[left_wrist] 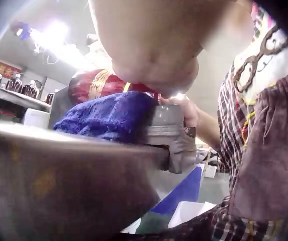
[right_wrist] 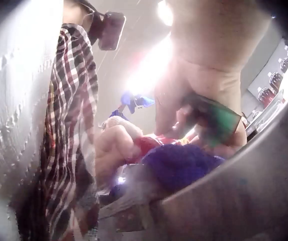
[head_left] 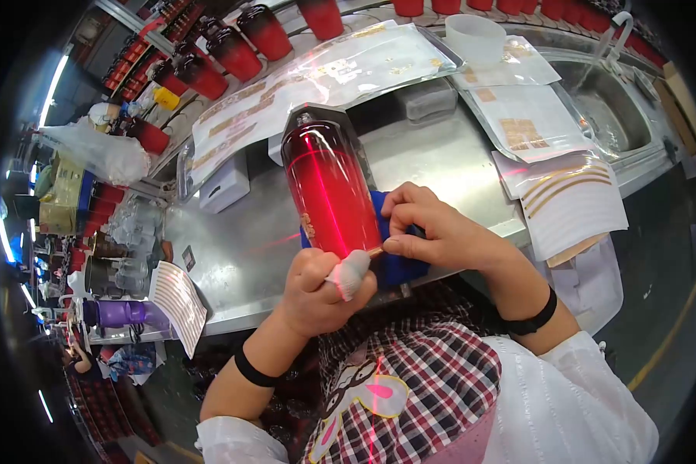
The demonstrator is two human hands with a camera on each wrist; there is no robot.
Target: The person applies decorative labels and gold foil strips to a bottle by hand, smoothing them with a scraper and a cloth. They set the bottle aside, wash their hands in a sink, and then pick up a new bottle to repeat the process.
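Observation:
A glossy red bottle with a black top (head_left: 329,182) lies on a blue cloth (head_left: 402,267) (left_wrist: 109,115) (right_wrist: 181,163), its neck pointing away; gold decoration (head_left: 308,225) (left_wrist: 100,84) shows on its left side. At the bottle's base, my left hand (head_left: 317,294) (left_wrist: 154,55) grips with curled fingers, and white material (head_left: 349,274) covers one digit. To the right of the base is my right hand (head_left: 448,236) (right_wrist: 204,55), thumb and forefinger bent together by the edge. A blurred green piece (right_wrist: 224,125) shows within its fingers in the right wrist view.
Sheets with gold decals (head_left: 286,97) lie behind the bottle, and more sheets (head_left: 572,197) are at the right. A sink (head_left: 611,116) with running water stands back right. Red and black bottles (head_left: 232,52) line the back. A striped sheet (head_left: 179,298) overhangs the left front edge.

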